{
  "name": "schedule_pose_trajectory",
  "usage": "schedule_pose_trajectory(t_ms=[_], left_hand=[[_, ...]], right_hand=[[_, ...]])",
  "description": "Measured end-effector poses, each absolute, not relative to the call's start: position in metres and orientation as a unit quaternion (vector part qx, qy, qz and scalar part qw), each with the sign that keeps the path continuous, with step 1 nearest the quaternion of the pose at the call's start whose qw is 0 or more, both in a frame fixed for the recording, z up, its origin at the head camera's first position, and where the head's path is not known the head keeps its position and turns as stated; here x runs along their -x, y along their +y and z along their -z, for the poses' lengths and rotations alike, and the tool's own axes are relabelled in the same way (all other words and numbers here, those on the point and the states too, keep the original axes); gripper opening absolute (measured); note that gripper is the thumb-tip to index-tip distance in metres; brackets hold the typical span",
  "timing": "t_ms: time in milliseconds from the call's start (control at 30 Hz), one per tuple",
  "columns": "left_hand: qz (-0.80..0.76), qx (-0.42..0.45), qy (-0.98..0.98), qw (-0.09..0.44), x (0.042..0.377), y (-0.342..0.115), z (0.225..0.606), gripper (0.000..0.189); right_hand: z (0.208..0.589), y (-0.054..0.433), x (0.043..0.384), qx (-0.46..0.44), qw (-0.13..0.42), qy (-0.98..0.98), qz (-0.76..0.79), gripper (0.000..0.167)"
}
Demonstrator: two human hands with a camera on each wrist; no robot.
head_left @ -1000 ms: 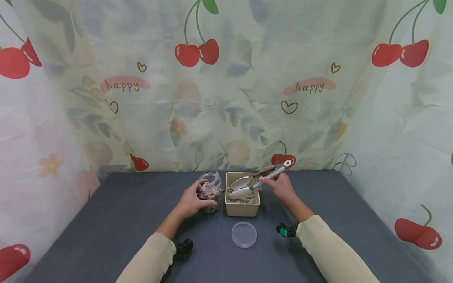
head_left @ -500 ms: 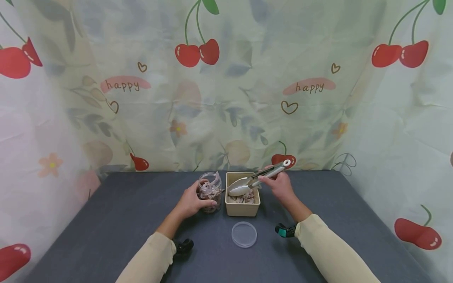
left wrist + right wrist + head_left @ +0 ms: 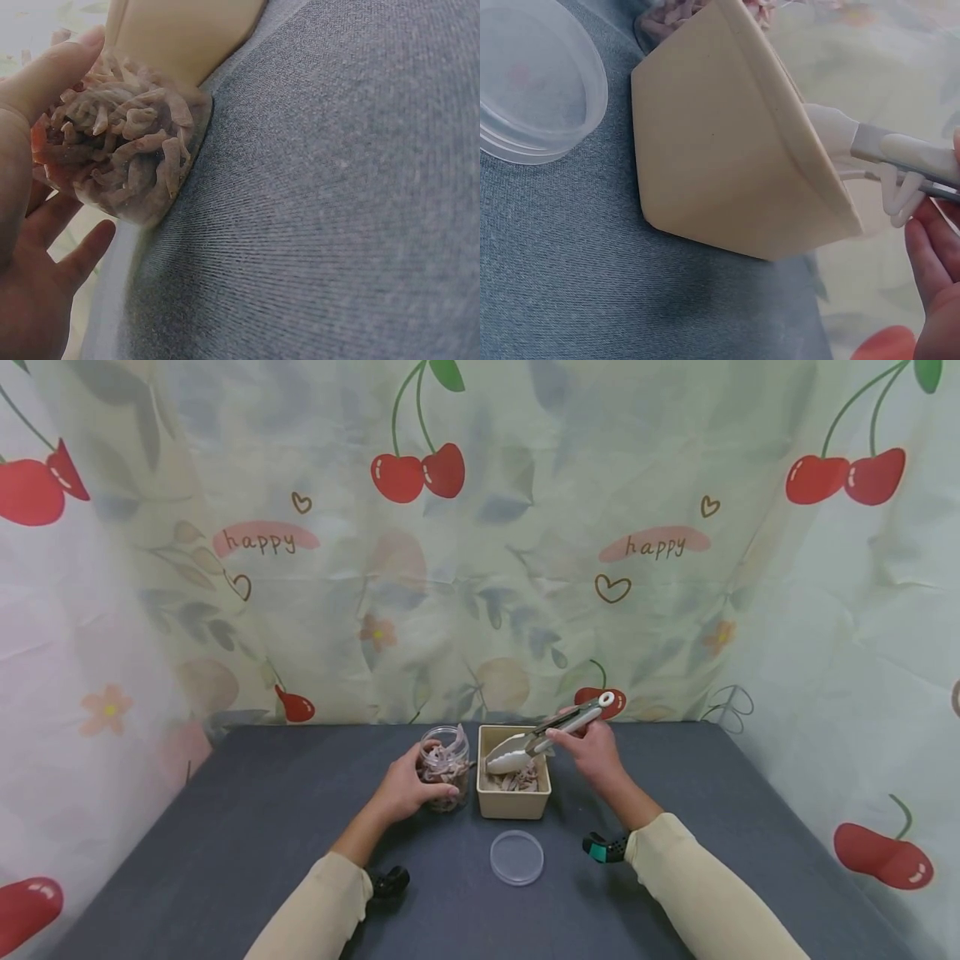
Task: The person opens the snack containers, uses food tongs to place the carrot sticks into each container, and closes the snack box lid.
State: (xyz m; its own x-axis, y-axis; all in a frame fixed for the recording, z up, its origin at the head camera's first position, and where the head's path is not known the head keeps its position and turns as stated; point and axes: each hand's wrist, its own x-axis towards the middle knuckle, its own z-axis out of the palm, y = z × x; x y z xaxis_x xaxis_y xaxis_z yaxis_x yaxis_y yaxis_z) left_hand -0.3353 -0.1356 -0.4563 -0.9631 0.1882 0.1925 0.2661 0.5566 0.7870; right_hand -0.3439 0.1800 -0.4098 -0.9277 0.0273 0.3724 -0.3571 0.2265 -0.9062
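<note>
My left hand (image 3: 403, 787) holds a clear jar (image 3: 447, 777) upright on the table, thumb on the near side and fingers around the left. Pale brownish dried strips (image 3: 135, 142) fill the jar, and one pokes above its rim. In my right hand (image 3: 597, 755) is a pair of metal tongs (image 3: 551, 737), gripped by its arms. Their heads reach down into a beige rectangular bin (image 3: 513, 807), which stands just right of the jar. More strips (image 3: 519, 778) lie in the bin. Whether the tongs pinch any strip is hidden.
A clear round lid (image 3: 517, 857) lies on the dark cloth-covered table (image 3: 300, 827) in front of the bin. Behind the table hangs a cherry-printed curtain (image 3: 480, 543), close to its back edge. Wrist straps are on both arms.
The tongs' two heads, spread apart a second ago, have come together inside the bin. They have risen very slightly since. The left hand and jar stay put.
</note>
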Motion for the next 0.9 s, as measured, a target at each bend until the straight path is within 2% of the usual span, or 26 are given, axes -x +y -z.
schedule_pose_trajectory(t_ms=[600, 900], left_hand=[[0.457, 0.129, -0.879, 0.048, 0.335, -0.135, 0.458, 0.081], [0.456, 0.133, -0.879, 0.05, 0.336, -0.134, 0.458, 0.083]], right_hand=[[0.411, 0.192, 0.343, -0.147, 0.091, -0.734, -0.657, 0.049], [0.416, 0.201, 0.342, -0.168, 0.067, -0.761, -0.623, 0.056]])
